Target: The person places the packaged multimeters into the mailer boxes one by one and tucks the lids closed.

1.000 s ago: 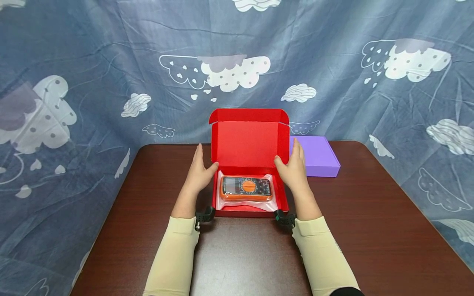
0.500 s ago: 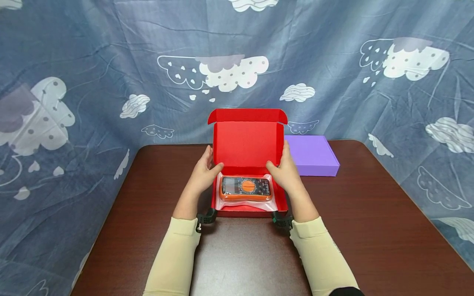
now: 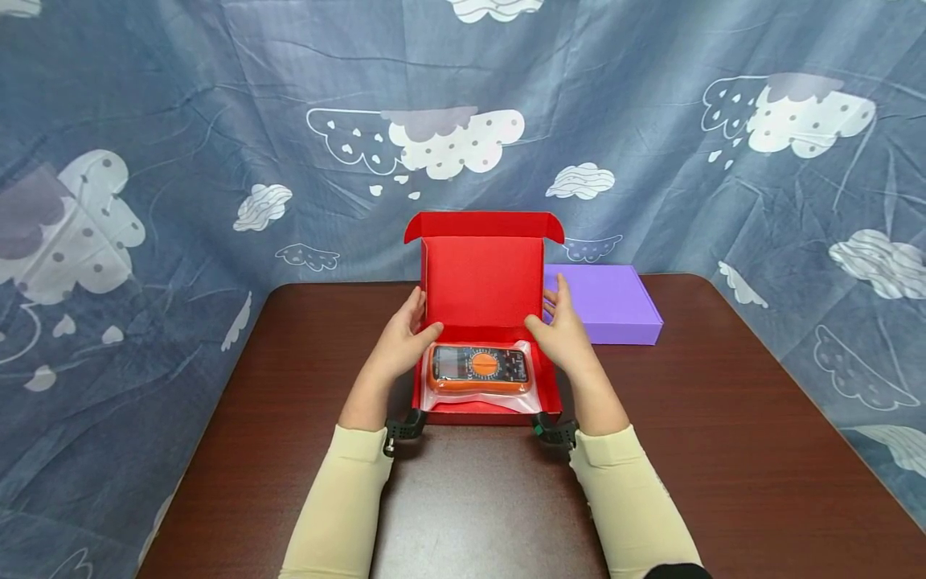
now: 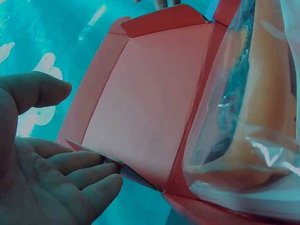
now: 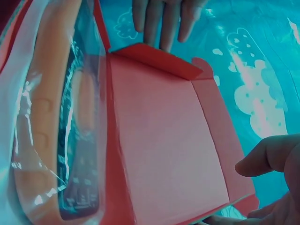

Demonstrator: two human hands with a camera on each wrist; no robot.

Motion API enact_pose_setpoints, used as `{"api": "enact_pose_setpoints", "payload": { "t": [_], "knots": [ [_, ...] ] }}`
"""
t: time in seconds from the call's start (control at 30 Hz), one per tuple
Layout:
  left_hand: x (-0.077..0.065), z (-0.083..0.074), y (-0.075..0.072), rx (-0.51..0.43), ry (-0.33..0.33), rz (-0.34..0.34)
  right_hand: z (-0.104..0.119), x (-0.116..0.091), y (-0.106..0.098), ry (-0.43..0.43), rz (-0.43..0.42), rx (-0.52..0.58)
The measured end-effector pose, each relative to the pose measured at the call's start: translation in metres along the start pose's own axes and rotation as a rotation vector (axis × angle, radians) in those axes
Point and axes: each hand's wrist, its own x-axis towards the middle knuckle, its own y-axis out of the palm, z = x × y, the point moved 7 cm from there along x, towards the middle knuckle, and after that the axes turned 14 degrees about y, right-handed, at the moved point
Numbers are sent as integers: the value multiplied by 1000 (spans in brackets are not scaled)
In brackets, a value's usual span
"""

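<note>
A red cardboard box (image 3: 489, 418) lies on the table with its lid (image 3: 481, 281) raised. Inside it is an orange and black multimeter (image 3: 482, 386) in clear plastic wrap. To the left of the lid, my left hand (image 3: 394, 344) has its extended fingers against the lid's side flap (image 4: 136, 174), thumb apart. On the opposite side, my right hand (image 3: 567, 342) has its fingers at the other flap, its thumb spread in front. Both side flaps stand folded in toward the lid. In the right wrist view, the right fingertips are partly hidden below the lid's edge.
A closed purple box (image 3: 608, 297) sits behind and to the right of the red box. Patterned blue cloth (image 3: 463, 80) hangs behind the brown table (image 3: 723, 442). Dark straps (image 3: 555, 432) circle both wrists.
Both hands have moved inward along the lid's sides. The two lid side flaps have folded inward, so the raised lid looks narrower. The multimeter stays put.
</note>
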Motion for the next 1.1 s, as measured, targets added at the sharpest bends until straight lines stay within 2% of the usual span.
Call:
{"api": "enact_pose_setpoints", "payload": {
  "t": [0.17, 0.47, 0.7, 0.9, 1.1],
  "knots": [
    [-1, 1, -5, -6, -24, -16, 0, 0, -8, 20, -7, -3],
    [-4, 0, -19, -51, -2, -75, 0, -3, -21, 30, -17, -5],
    [-4, -2, -28, -26, -14, -123, -2, -5, -36, 20, -49, -49],
    [-6, 0, -32, -90, -19, -131, -4, -7, -40, -3, 31, -4],
    [-6, 3, -33, -92, -35, -77, -9, -6, -41, 9, 157, 53]
  ]
}}
